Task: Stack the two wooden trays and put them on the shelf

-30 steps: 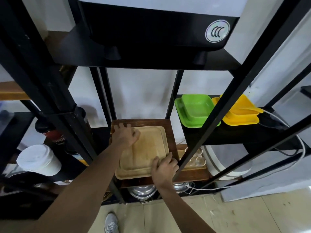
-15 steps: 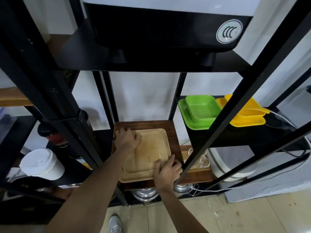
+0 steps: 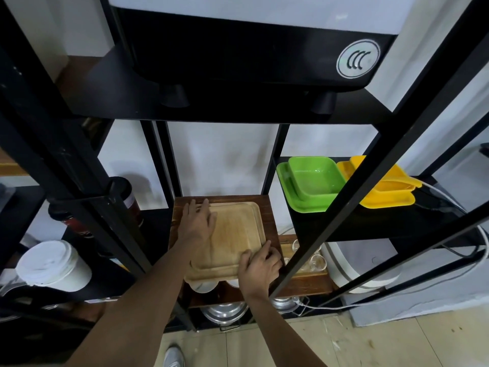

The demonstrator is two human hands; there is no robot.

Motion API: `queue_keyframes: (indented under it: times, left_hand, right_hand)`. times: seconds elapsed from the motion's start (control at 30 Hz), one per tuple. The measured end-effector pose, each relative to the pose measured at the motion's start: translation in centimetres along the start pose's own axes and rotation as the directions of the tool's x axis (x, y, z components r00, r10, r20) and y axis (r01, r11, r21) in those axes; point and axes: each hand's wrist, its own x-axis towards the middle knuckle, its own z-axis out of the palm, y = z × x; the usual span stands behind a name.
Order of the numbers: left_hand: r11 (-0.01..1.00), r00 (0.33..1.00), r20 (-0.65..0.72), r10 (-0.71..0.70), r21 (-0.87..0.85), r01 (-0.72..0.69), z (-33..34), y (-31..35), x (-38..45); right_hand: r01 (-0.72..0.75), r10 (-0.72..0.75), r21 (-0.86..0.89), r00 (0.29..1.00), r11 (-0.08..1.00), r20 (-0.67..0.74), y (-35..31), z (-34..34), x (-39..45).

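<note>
Two light wooden trays [image 3: 232, 234] lie stacked, one nested in the other, on a dark wooden shelf board [image 3: 270, 207] in the middle of the black rack. The stack's near edge overhangs the front of the board. My left hand [image 3: 197, 221] lies flat on the far-left corner of the top tray with its fingers spread. At the near-right corner my right hand [image 3: 259, 266] has its thumb on top and its fingers curled along the right edge.
A slanted black rack post [image 3: 370, 160] passes just right of my right hand. Green dishes [image 3: 312, 181] and yellow dishes [image 3: 389, 194] sit on the right shelf, small glasses [image 3: 315, 260] below. A white lidded tub [image 3: 53, 263] stands left, metal pots [image 3: 225, 313] underneath.
My left hand's fingers have uncurled from the tray's far-left corner and now lie flat and spread. My right hand stays at the near-right corner. The trays have barely shifted.
</note>
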Motion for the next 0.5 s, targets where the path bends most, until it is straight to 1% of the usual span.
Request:
queue_keyframes:
  times: [0.1, 0.23, 0.37, 0.5]
  left_hand:
    - [1.000, 1.000, 0.008, -0.015, 0.005, 0.015, 0.2, 0.1, -0.1]
    - [0.999, 0.999, 0.009, -0.036, 0.010, 0.036, 0.2, 0.3, -0.4]
    - [0.998, 0.998, 0.046, -0.036, 0.048, 0.034, -0.5, 0.7, -0.5]
    - [0.994, 0.998, 0.054, -0.027, 0.109, 0.020, -1.8, 1.5, -1.6]
  right_hand:
    - [0.044, -0.044, 0.007, 0.999, 0.999, 0.003, 0.4, 0.0, -0.1]
    - [0.069, -0.067, -0.030, 0.996, 0.997, 0.054, 0.7, -0.3, 0.0]
    - [0.092, -0.090, -0.026, 0.994, 0.995, 0.058, 0.8, -0.5, -0.1]
    - [0.075, -0.075, 0.010, 0.995, 0.997, 0.073, 1.1, -1.1, -0.1]
